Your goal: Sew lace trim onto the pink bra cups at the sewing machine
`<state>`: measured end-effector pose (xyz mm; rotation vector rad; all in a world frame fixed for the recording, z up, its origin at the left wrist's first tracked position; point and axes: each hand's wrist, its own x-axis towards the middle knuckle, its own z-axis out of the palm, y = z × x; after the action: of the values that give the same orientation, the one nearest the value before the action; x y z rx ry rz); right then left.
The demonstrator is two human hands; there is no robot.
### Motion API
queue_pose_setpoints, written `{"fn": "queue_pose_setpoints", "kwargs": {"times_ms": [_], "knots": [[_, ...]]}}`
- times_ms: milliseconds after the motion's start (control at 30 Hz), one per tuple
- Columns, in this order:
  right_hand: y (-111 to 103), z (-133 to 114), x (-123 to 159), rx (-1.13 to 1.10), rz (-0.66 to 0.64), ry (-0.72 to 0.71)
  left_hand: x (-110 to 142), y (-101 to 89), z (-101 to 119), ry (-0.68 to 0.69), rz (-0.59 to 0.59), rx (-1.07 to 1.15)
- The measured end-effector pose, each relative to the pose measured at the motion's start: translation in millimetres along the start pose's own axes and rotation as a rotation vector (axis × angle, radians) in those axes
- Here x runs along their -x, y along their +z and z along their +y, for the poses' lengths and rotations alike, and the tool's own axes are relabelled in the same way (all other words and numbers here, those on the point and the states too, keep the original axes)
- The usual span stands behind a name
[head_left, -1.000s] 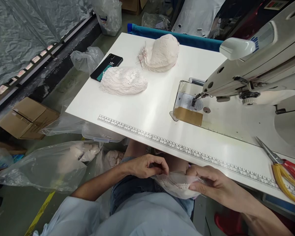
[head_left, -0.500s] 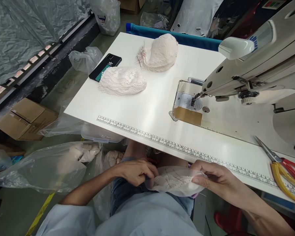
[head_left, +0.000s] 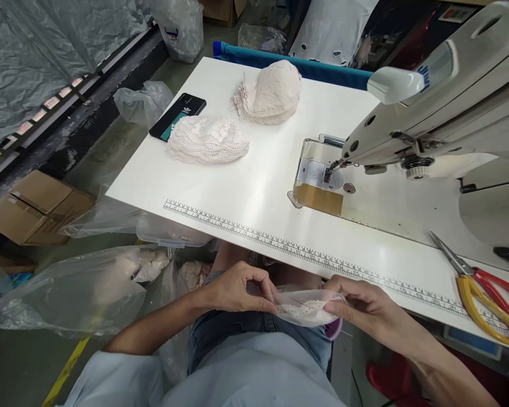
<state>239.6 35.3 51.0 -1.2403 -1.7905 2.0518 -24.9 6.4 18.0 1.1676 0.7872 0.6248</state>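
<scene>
A pale piece of lace fabric with a sheer layer (head_left: 303, 307) is stretched between my two hands, over my lap and just off the table's front edge. My left hand (head_left: 244, 289) pinches its left end between thumb and fingers. At the right end, my right hand (head_left: 358, 301) grips it with the thumb on top. On the white table lie a pile of pale lace pieces (head_left: 207, 140) and, farther back, a rounded stack of pale fabric cups (head_left: 274, 93) with loose threads at its left side.
A sewing machine (head_left: 428, 130) stands on the right of the table (head_left: 220, 186). Yellow-and-red-handled scissors (head_left: 481, 288) lie at the front right, near the printed ruler. A black phone (head_left: 178, 116) lies at the left edge. Plastic bags (head_left: 80, 288) and a cardboard box (head_left: 38, 206) are on the floor.
My left hand has turned and now pinches the left end of the lace fabric. The piece looks narrower, more edge-on. My right hand keeps its grip. The view has shifted slightly.
</scene>
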Motion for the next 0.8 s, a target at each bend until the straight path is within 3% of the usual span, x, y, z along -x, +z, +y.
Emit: {"fn": "queue_pose_setpoints", "kwargs": {"times_ms": [333,533,700,800], "knots": [[2,-8,-3,-0.014,0.085,-0.015,-8,-5.2,17,-0.073,0.003,-0.074],[3,-8,-3,0.008,0.120,0.001,-14,-6.8,16,-0.232,-0.147,-0.075],[3,-9,-4,0.009,0.134,0.005,-17,-4.8,15,-0.136,-0.124,-0.118],[3,-9,-4,0.028,0.137,0.014,-15,-4.8,15,-0.183,-0.115,-0.033]]}}
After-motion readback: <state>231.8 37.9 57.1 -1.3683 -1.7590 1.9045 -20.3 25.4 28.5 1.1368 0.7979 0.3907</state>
